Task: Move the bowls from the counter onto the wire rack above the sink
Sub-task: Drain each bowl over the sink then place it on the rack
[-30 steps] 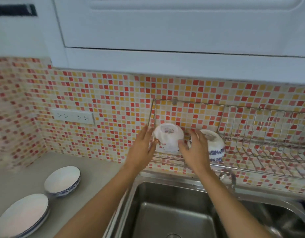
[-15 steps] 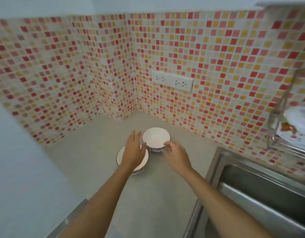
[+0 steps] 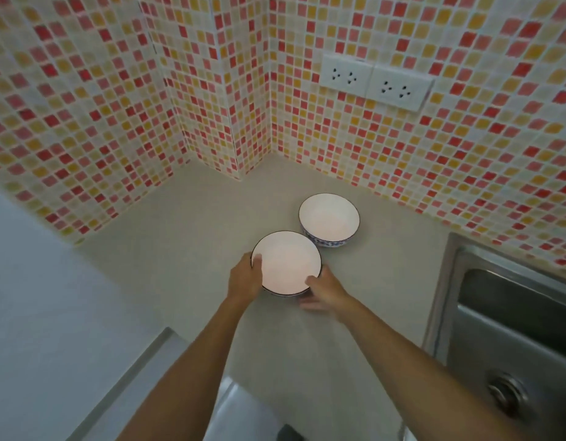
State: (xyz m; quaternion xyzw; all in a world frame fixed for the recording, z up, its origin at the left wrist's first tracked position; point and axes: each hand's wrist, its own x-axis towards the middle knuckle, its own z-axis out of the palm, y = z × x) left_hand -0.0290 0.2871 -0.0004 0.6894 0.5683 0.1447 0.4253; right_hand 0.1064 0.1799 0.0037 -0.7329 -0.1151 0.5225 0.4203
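A second ago both hands were up at the rack, setting a bowl beside another already there. Half a second ago they had dropped to the corner of the surface and hovered above the two remaining bowls, touching neither. Now they have closed in on the near bowl (image 3: 286, 263).

The left hand (image 3: 245, 278) cups that bowl's left side, thumb laid over the rim, fingers out of sight behind the wall. The right hand (image 3: 324, 289) presses against its lower right edge, thumb at the rim, the fingers spread low and blurred, so how firmly it has hold I cannot tell. The bowl sits between the two hands, upright and empty, apparently resting on the surface (image 3: 192, 237); no gap shows beneath it.

The far bowl (image 3: 329, 219) stands just beyond the hands, up and to the right, its rim almost touching the near one; whether they touch I cannot tell. The sink (image 3: 510, 329) lies well off to the right of the right hand. The rack is out of view.

The shift means one placement is finished and the next pick-up has begun. Judging from this, two bowls remain to be moved, and the lift looks imminent.
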